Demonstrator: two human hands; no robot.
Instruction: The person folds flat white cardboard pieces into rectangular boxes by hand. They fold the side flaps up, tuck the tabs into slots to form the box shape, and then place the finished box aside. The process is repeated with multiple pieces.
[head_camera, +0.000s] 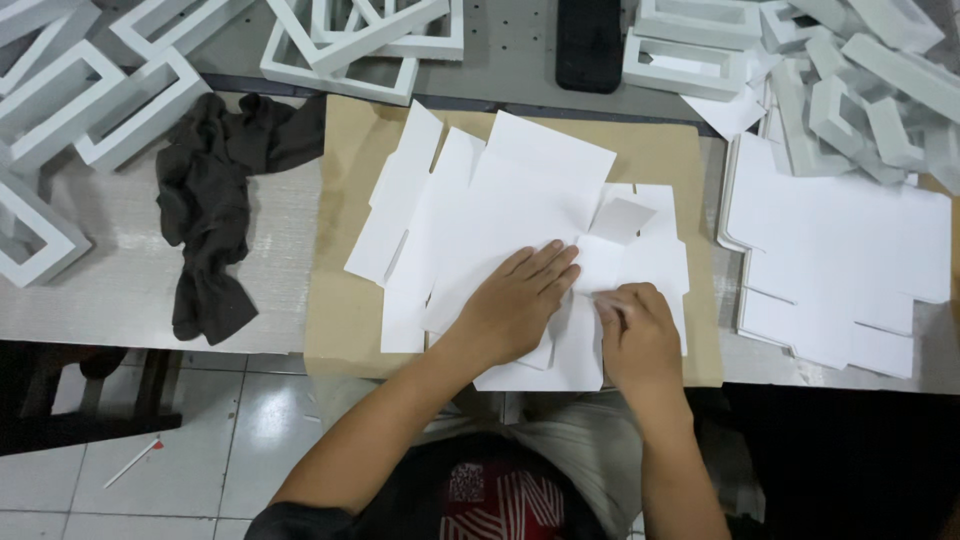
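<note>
Both hands work on a white die-cut card sheet lying on a brown cardboard mat on the grey worktop. Left hand presses flat, fingers spread; right hand pinches a flap. Left of the mat lies one dark cloth; right, a stack of white sheets. White frames crowd behind the mat.

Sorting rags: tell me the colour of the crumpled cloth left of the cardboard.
Dark brown cloth, head view.

The right hand perhaps hides a creased paper flap.
</note>
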